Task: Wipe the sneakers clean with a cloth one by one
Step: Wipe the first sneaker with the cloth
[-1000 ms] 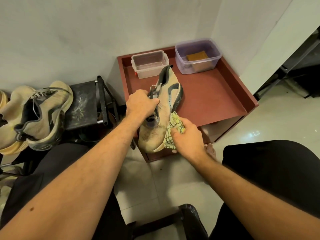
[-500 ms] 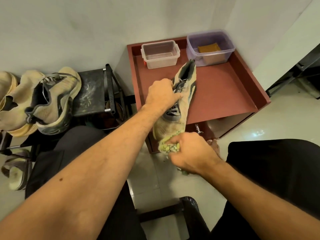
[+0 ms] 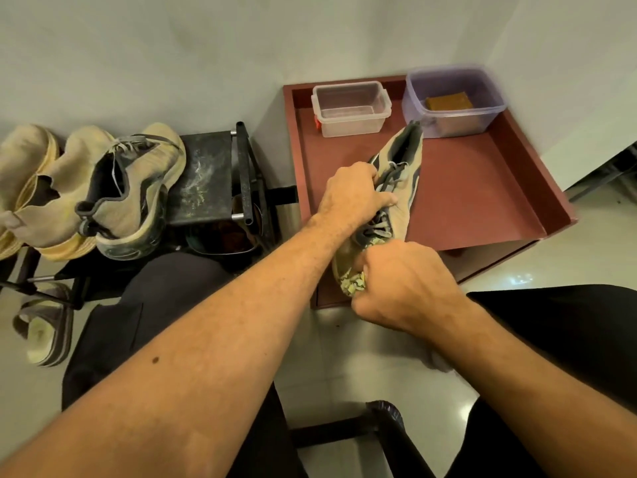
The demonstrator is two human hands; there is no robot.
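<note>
Nearest, the person's two bare forearms reach forward over dark trousers and a pale, glossy tiled floor point(image 3: 344, 357). The right hand point(image 3: 403, 288) is curled around a bunched yellow-green cloth point(image 3: 353, 284), pressing it against the toe end of a tan sneaker point(image 3: 400, 188). Just beyond and to the left of it, the left hand point(image 3: 355, 194) grips the same sneaker around its laced middle, holding it tilted with the heel pointing away, over the front part of a reddish-brown tray-like table point(image 3: 482, 188) with raised edges. Beyond the left hand, at the back of that surface, a clear plastic box point(image 3: 350, 110) stands beside a purplish tub point(image 3: 455, 101) with a brown block inside. Well to the left of the left hand, a black rack point(image 3: 203, 177) carries another worn tan sneaker point(image 3: 134, 191) and more pale shoes point(image 3: 31, 181); a sandal point(image 3: 44, 329) lies below. Plain pale walls point(image 3: 172, 56) meet in a corner behind the table.
</note>
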